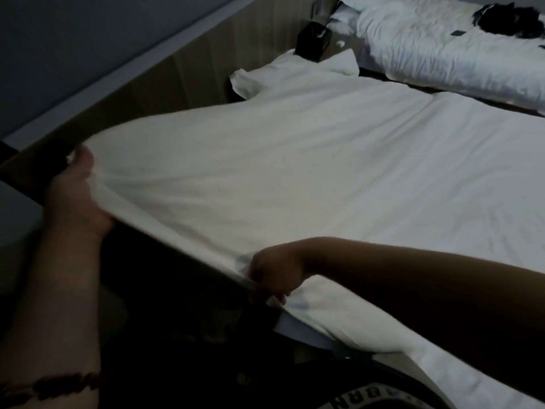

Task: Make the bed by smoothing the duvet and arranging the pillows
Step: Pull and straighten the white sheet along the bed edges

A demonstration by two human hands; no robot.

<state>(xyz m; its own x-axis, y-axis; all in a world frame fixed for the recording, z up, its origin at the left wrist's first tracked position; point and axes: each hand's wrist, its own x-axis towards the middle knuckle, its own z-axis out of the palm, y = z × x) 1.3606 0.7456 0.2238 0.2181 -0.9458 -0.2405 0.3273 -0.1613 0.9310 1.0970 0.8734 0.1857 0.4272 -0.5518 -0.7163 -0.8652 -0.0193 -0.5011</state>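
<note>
So I'm in the smoothing step here, pillows not dealt with yet as far as I can judge. Both hands are clamped on the near long edge of the white duvet [309, 172]. My left hand [76, 199] has its fingers curled round the edge up toward the head end and holds it lifted off the bed, so the cloth billows there. My right hand [272, 276] pinches the same edge further down, low against the side of the mattress [298, 329].

The duvet lies spread over most of the near bed and looks fairly flat in the middle and on the far side, with soft creases running toward my left hand. One pillow [339, 64] sits at the head end against the wooden headboard [206, 51], its corners poking out from under the duvet's top edge.

Next move, I reckon: pull the edge taut toward me and lay it down even along the mattress side, without dragging the far side off. After that the pillow needs pulling out and squaring up. The second bed [442, 48] beyond is rumpled, not my concern right now.
</note>
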